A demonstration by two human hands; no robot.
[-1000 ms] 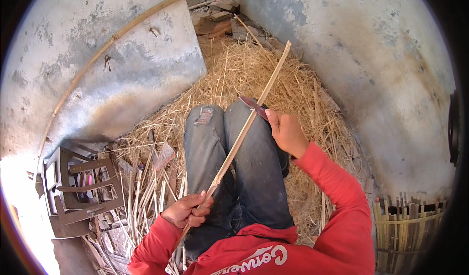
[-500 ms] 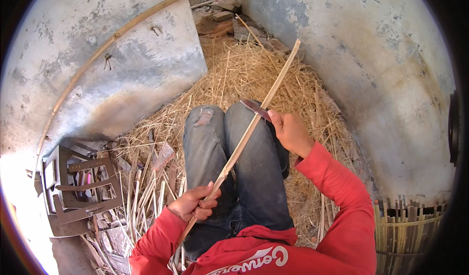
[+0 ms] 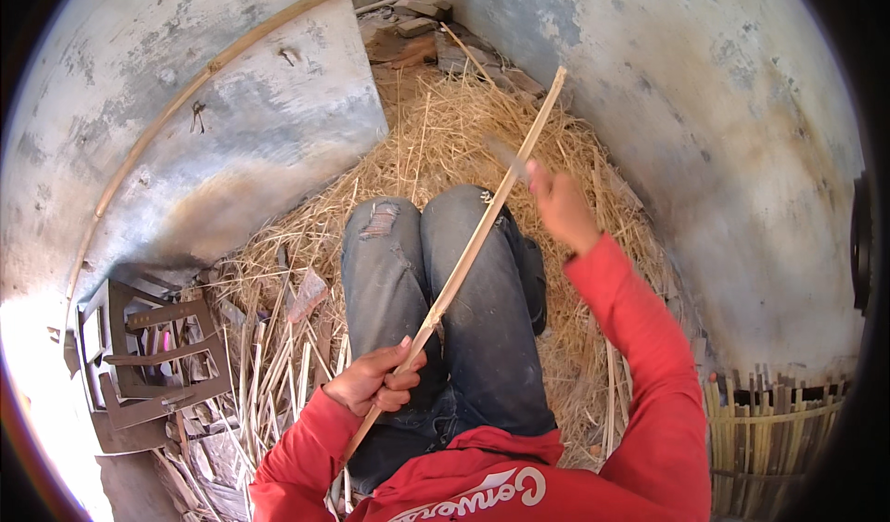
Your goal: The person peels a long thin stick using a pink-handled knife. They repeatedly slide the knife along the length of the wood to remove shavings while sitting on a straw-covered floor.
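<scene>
A long pale bamboo strip (image 3: 473, 247) slants across my lap, its far end up and to the right. Its lower part is wrapped in the fingers of my left hand (image 3: 377, 378), close to my waist. A small curl of shaving clings to the strip over my right knee. My right hand (image 3: 561, 205) is closed on a knife (image 3: 506, 153), whose blade lies across the upper part of the strip and is smeared by motion. Whether the blade touches the strip I cannot tell.
Shavings (image 3: 473, 133) cover the floor ahead of my knees. At left stand a dark broken frame (image 3: 167, 355) and loose split strips (image 3: 269, 374). A slatted bamboo basket (image 3: 774, 439) is at lower right. A long curved pole (image 3: 199, 77) leans against the wall.
My right hand has moved the knife farther up along the strip, away from my body. A shaving curl now shows on the strip near my knee. My left hand keeps its grip.
</scene>
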